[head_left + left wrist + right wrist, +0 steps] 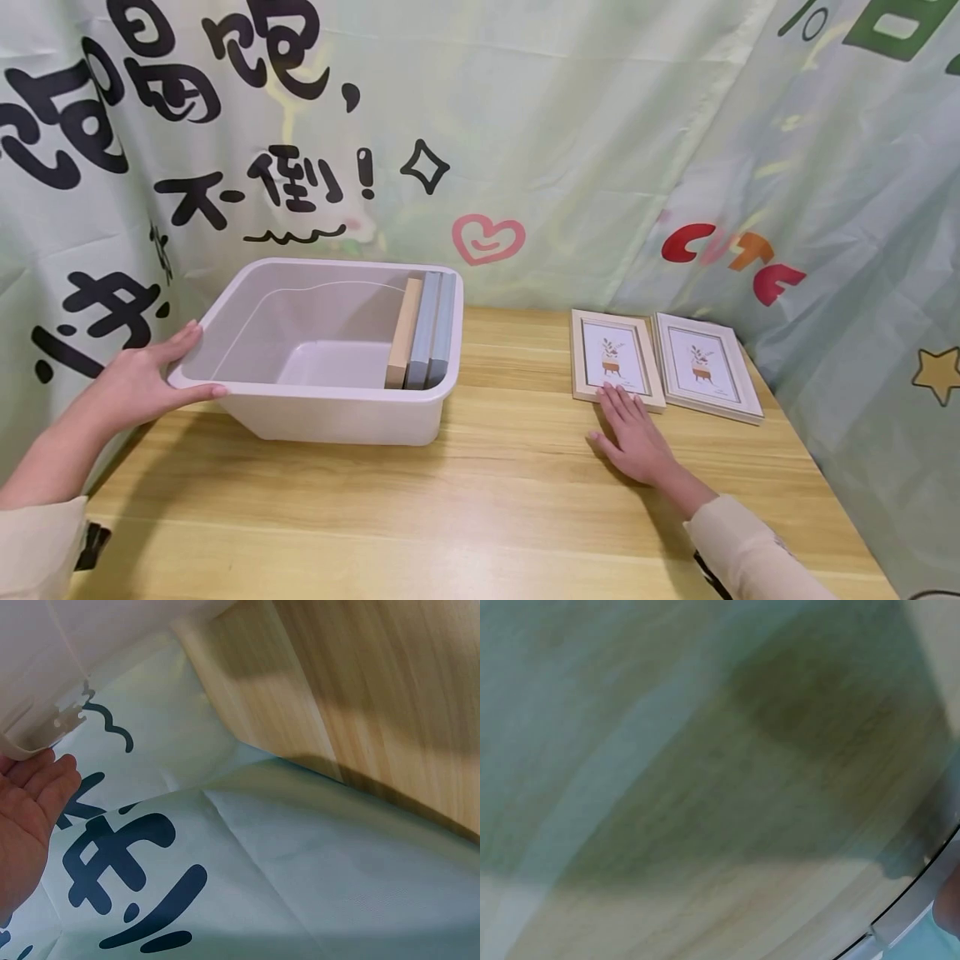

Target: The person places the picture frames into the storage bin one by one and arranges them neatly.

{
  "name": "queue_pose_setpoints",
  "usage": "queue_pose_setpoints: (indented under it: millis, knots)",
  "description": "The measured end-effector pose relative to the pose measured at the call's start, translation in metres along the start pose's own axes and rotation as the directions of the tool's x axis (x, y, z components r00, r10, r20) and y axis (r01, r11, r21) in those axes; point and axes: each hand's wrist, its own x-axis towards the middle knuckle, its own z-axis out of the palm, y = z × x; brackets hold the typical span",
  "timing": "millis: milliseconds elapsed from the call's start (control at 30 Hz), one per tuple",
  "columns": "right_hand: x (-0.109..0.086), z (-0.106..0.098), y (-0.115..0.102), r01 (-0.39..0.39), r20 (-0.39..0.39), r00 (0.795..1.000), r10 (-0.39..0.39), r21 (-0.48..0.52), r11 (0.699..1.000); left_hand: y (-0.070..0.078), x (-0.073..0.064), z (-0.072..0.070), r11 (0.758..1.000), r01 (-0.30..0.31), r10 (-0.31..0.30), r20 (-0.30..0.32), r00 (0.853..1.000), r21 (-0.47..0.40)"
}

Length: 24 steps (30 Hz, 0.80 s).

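Soft glare on table (483, 546) — right-wrist view dim, blurred

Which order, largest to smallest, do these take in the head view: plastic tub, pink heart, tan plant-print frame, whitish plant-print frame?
1. Plastic tub
2. Tan plant-print frame and whitish plant-print frame: too alike to rank
3. Pink heart

Head: we look forward and down across the light wood-grain table (487, 517), widest of the three. Left wrist: we're close in, rolled, beside the pale pinkish-grey plastic tub (330, 417), sharing its wall and the black-lettered pale-green fabric (420, 83) with head. Right wrist: we're tight over the table, sharing wood and an edge of the beige rectangular picture frame (581, 358), lower right.
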Motion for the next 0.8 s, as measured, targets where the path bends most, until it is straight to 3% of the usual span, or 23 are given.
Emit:
queue_pose_setpoints:
  millis: [167,500,800]
  knots:
    - [-0.0038,0.0018,0.004,-0.02,0.022,1.0,0.02,0.005,1.0,0.0001,0.0002,0.0002,1.0,0.0,0.0,-0.003,1.0,0.003]
    - [-0.0045,0.0085,0.0021,-0.021,-0.043,0.999,0.02,-0.02,1.0,0.0002,0.0002,0.0003,1.0,-0.006,0.006,-0.007,1.0,0.007]
    - [-0.0027,0.0065,-0.0048,-0.019,-0.001,1.0,0.019,-0.037,0.999,0.0004,0.0006,0.0006,1.0,-0.001,0.001,-0.003,1.0,-0.001]
